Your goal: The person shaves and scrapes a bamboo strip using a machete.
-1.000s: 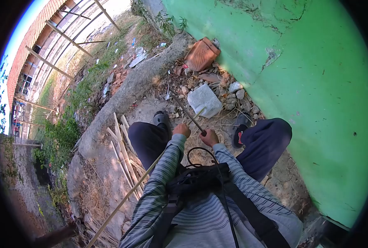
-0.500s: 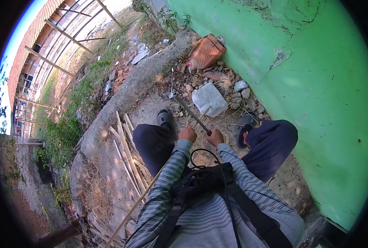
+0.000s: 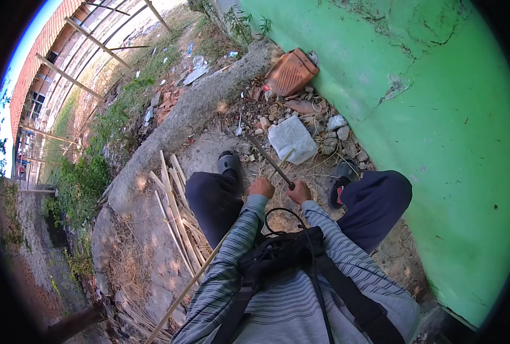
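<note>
My right hand [image 3: 298,193] is closed around the handle of a long, narrow knife [image 3: 261,150], whose dark blade points away and to the left. In my left hand [image 3: 261,187] is a thin bamboo strip [image 3: 191,282]. The strip runs back under my left forearm to the bottom edge, and its pale far end shows ahead of the hands. Blade and strip cross just in front of my fists; whether they touch I cannot tell. Beyond them a white block [image 3: 293,140] lies on the ground. Split bamboo pieces [image 3: 177,217] lie beside my left leg.
A green wall [image 3: 432,132] rises on the right. An orange-brown ridged container [image 3: 292,72] leans against it above stones and rubble [image 3: 330,143]. A low rough concrete ridge [image 3: 169,129] curves along the left, with plants [image 3: 83,183] past it. My bent knees flank the hands.
The view has shifted slightly, so the surroundings sit a little differently. Both hands keep their grip, and the knife and strip have barely moved.
</note>
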A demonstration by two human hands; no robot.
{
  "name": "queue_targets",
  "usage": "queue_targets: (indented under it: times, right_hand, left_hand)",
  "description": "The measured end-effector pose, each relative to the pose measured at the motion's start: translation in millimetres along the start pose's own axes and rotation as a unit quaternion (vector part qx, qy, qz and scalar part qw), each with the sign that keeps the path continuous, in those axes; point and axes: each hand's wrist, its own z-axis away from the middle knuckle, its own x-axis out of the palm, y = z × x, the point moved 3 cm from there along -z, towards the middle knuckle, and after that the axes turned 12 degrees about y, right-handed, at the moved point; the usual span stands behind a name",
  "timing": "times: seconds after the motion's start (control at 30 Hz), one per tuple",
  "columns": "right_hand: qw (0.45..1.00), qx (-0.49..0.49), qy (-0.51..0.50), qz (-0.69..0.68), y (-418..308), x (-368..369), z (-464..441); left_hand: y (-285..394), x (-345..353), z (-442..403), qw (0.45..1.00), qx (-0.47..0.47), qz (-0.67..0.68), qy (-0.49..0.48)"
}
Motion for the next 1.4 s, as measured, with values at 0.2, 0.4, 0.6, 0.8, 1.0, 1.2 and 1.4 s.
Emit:
queue_targets:
  times: [0.2,0.4,0.6,0.8,1.0,1.2,1.4]
  right_hand:
    - [0.999,-0.052,-0.003,-0.008,7,15,-5]
    - [0.999,0.023,-0.001,0.028,10,10,-15]
    - [0.998,-0.036,-0.04,0.012,4,15,-11]
    - [0.999,0.035,0.005,0.038,11,9,-18]
    - [0.999,-0.033,0.005,0.019,3,8,-9]
    - [0.998,0.043,-0.01,0.053,18,9,-21]
    - [0.999,0.015,0.016,0.03,10,1,-10]
  left_hand:
    - [4,-6,4,1.0,-0.011,-0.002,-0.014]
    - [0,-1,-2,1.0,-0.017,0.003,0.003]
    - [2,-3,1,1.0,-0.012,0.012,-0.003]
    - [-1,0,-2,1.0,-0.019,0.007,0.009]
    - [0,-3,0,1.0,-0.019,0.007,-0.008]
    - [-7,7,-4,1.0,-0.023,0.013,0.001]
    - [-1,4,-2,1.0,-0.015,-0.004,-0.008]
